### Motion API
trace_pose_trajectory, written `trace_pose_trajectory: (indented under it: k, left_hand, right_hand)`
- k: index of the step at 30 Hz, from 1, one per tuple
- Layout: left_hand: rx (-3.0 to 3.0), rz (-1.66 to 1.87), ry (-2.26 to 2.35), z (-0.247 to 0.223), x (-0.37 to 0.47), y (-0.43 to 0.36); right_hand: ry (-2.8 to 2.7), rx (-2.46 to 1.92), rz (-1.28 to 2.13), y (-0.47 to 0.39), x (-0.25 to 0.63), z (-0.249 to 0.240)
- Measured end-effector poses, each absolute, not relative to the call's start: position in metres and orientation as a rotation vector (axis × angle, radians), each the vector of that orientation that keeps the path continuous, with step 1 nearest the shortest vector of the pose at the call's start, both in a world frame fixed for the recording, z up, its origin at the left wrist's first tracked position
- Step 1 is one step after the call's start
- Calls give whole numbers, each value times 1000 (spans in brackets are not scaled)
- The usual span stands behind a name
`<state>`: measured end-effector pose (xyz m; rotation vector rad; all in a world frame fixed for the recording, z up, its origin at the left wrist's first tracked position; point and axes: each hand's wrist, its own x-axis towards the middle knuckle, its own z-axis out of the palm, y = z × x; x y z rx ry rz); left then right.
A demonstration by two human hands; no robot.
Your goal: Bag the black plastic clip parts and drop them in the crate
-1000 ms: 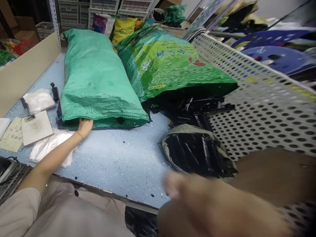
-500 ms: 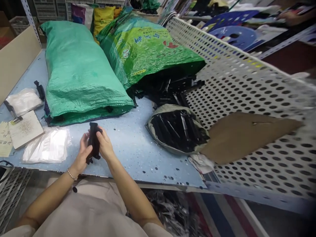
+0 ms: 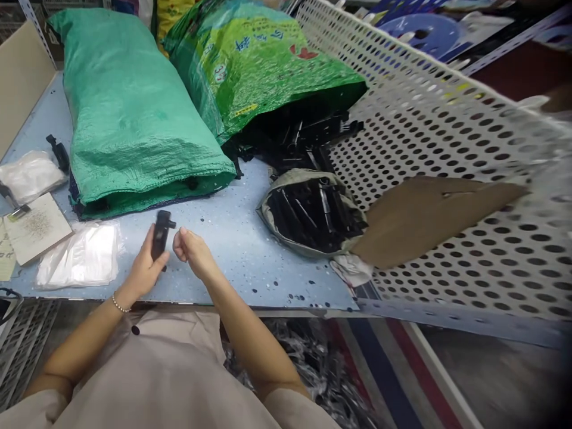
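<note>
Upright above the blue table (image 3: 232, 256), a black plastic part (image 3: 161, 235) is gripped in my left hand (image 3: 145, 268). A short stub sticks out from its upper right side. Just right of it is my right hand (image 3: 193, 250), its fingers curled together and a small gap away from the part. Whatever those fingers may hold is hidden. To my left lies a stack of clear plastic bags (image 3: 80, 256). On the right, an open grey-green sack (image 3: 281, 235) holds several long black parts (image 3: 308, 208).
A filled green woven sack (image 3: 134, 119) lies ahead. Beside it, a printed green sack (image 3: 268, 71) spills black pieces. White perforated panel (image 3: 469, 143) and brown cardboard (image 3: 438, 226) border the right. A brush (image 3: 16, 208) rests by a pale board (image 3: 38, 229) at left.
My right hand has come off the black part and curled its fingers. My left hand keeps hold of the part, now turned differently. The view has tilted down slightly.
</note>
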<state>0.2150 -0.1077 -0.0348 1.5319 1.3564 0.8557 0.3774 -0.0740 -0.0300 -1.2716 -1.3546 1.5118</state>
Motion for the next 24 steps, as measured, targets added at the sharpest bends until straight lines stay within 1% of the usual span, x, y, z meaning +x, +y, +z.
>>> trace_pose_trajectory:
  k: [4,5,7,8,9,13,14,16,18,20,22,24]
  left_hand:
    - [1356,1010,1439,-39,206,-95]
    - [1358,1019,1469,-42,203,-93]
    - [1399,946,1557,-48,199,-92]
    - [1434,860,1609,-52,198,-92]
    - [1473,749,1661,-57,198,-94]
    - [1694,347,1818,-71,209,-103]
    - [1749,289,1844,-73,212,-105]
    - [1836,232,1871,-74,215,-109]
    - [1888,300,1843,-74,210,-109]
    - [1894,488,1764,-73,200,-105]
    - [1794,704,1651,-73,192,-97]
    - [1577,898,1524,-73,192,-86]
  right_hand:
    - [-1795,-1423,1160,-106,372,-44]
    - [-1867,-1434,1155,-108,371,-48]
    - [-1938,-1403,1276,-96,371,-55]
    - [-1949,-1399,1299,-81,373,-57]
    - [-1945,-1433,1234,-61,376,-59]
    - [-1816,-1838,468,44,394,-57]
    - [-1800,-1910,369,67,397,-55]
    - [-1822,-1983,343,102,402,-52]
    - [-1856,-1978,387,117,406,-49]
    - [-1874,-1982,401,109,409,-49]
    - [-1879,-1969,442,80,411,-51]
    - [-1872,-1886,543,33,407,-55]
